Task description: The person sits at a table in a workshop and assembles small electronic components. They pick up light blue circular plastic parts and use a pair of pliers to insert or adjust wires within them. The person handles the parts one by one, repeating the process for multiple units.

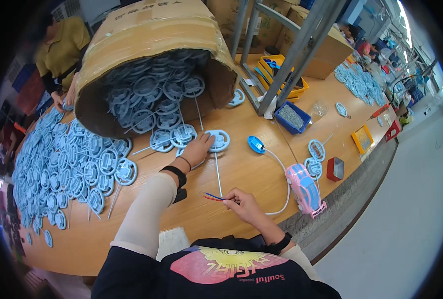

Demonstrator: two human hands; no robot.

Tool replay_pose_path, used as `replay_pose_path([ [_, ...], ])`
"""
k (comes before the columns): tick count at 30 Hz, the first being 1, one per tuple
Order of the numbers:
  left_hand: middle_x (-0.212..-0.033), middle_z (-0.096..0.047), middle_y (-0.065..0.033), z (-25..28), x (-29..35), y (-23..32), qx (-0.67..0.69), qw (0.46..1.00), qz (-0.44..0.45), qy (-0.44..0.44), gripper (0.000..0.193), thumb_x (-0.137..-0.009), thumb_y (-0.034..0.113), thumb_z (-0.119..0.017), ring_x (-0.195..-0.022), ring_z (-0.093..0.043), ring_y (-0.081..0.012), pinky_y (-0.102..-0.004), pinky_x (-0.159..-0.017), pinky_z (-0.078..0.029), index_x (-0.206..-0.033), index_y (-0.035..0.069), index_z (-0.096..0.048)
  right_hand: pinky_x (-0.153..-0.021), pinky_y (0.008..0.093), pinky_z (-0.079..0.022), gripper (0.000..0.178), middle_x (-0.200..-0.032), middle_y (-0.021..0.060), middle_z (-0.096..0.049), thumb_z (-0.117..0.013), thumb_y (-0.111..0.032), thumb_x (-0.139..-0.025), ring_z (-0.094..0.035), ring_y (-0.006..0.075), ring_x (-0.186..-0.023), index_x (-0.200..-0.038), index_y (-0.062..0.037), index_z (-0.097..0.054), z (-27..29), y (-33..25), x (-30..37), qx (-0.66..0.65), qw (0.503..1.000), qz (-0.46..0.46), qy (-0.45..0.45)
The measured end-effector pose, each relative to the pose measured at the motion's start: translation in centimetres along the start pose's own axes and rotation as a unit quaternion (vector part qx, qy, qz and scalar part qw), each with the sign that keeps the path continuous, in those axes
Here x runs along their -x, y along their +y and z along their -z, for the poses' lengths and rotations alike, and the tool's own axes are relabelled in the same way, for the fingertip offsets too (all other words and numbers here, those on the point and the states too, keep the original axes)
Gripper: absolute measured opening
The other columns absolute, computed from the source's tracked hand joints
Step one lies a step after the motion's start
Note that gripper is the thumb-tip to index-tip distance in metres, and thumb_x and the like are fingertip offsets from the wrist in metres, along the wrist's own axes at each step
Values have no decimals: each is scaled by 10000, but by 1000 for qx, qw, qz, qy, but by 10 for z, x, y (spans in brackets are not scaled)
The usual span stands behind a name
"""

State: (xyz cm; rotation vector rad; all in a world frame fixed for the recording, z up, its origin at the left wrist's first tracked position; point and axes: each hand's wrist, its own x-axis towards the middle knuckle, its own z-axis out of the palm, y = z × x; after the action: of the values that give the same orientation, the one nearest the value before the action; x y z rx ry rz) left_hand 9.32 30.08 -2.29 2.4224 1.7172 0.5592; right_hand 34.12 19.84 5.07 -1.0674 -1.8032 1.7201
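Observation:
My left hand [197,149] reaches forward, its fingers closed on the edge of a light-blue toy steering wheel [220,141] lying on the table. A pale cable [218,174] runs from that wheel toward me. Nearer my body, my right hand [244,204] pinches the cable's end, where thin red and blue wires [213,196] stick out to the left. More such wheels lie just left of my left hand, at the mouth of a tipped cardboard box [151,25]. A bright-blue oval piece [255,144] with a white cord rests to the right.
A large heap of light-blue wheels [67,169] covers the table's left. On the right are a pink toy car [305,188], a blue bin [292,118] of small parts, a red box [335,169] and a yellow tray [362,139]. A metal frame [293,55] stands behind. A person [62,45] works at far left.

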Motion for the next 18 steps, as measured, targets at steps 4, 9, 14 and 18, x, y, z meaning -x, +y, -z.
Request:
replay_pose_path([
  [4,-905,-581,-156,46,28,14,90,991,60,73,255,-782,110,-532,-865,-555,-324,-396,-732,-459,-1027,42,-549,-557,244,-434,121,-667,40,-580,-602,-107,-811,-534,92,-601,-839,4,-562,1,-2,3,7,1000,27,-3],
  [9,-827,-578,-141,77,91,25,281,925,227,122,237,-866,211,-520,-689,-590,-262,-363,-630,-464,-1016,31,-552,-557,229,-433,122,-656,35,-577,-599,-121,-820,-545,86,-608,-837,-4,-569,-4,-18,4,147,988,55,1],
  [14,-799,-574,-9,95,144,77,611,706,340,114,267,-924,244,-463,-672,-573,-90,-237,-612,-515,-1031,18,-556,-541,268,-429,126,-628,59,-574,-604,-128,-804,-547,128,-573,-816,-6,-577,-13,-34,-1,265,955,127,40],
  [18,-796,-575,-23,101,161,97,604,721,320,115,265,-925,227,-462,-660,-576,-101,-242,-610,-514,-1043,12,-561,-542,271,-428,133,-638,63,-578,-609,-130,-797,-537,134,-570,-821,-3,-577,-17,-37,0,256,957,134,5],
])
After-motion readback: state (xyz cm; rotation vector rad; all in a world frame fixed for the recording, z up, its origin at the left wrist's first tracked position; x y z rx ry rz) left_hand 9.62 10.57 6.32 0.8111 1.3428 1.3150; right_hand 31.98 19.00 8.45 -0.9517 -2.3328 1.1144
